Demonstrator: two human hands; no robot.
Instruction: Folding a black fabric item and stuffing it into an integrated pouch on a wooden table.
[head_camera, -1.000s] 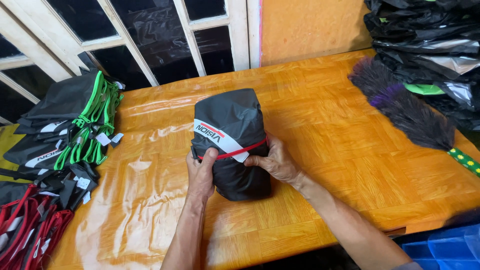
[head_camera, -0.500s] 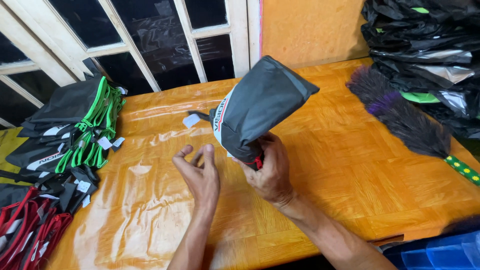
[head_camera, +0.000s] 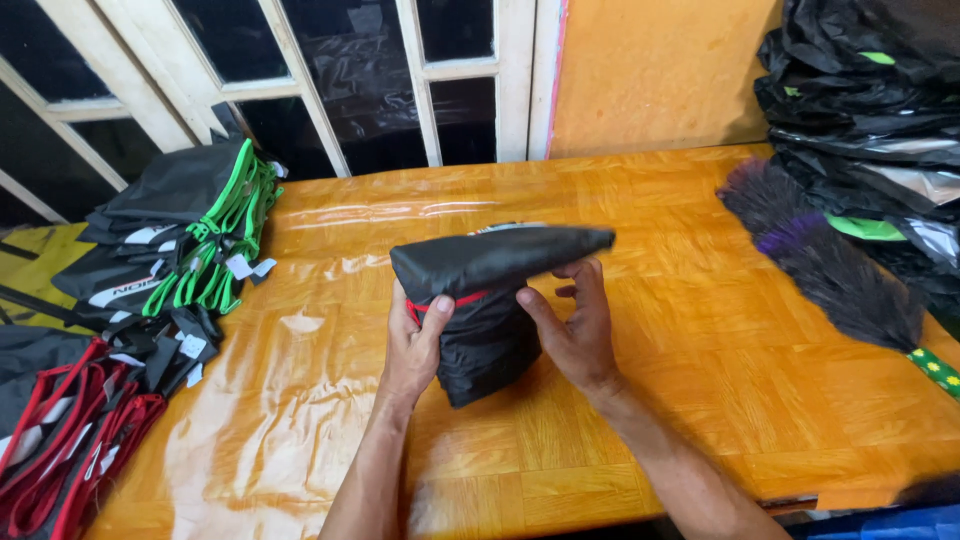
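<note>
A folded black fabric bundle (head_camera: 490, 300), tied round with a red band, stands on the orange wooden table (head_camera: 700, 330). Its upper part flops over to the right. My left hand (head_camera: 415, 345) grips its left side, the thumb pressed on the red band. My right hand (head_camera: 575, 325) holds the right side, with the fingers spread up under the overhanging fold.
A stack of black bags with green trim (head_camera: 185, 235) lies at the table's left, and black bags with red trim (head_camera: 60, 440) lie below it. A dark feather duster (head_camera: 835, 265) and a pile of black plastic packs (head_camera: 880, 110) sit at the right. White-framed windows stand behind.
The bundle lay flat under both hands, then my right hand lifted and tipped it while my left let go. Now it rests back on the table with both hands on it.
</note>
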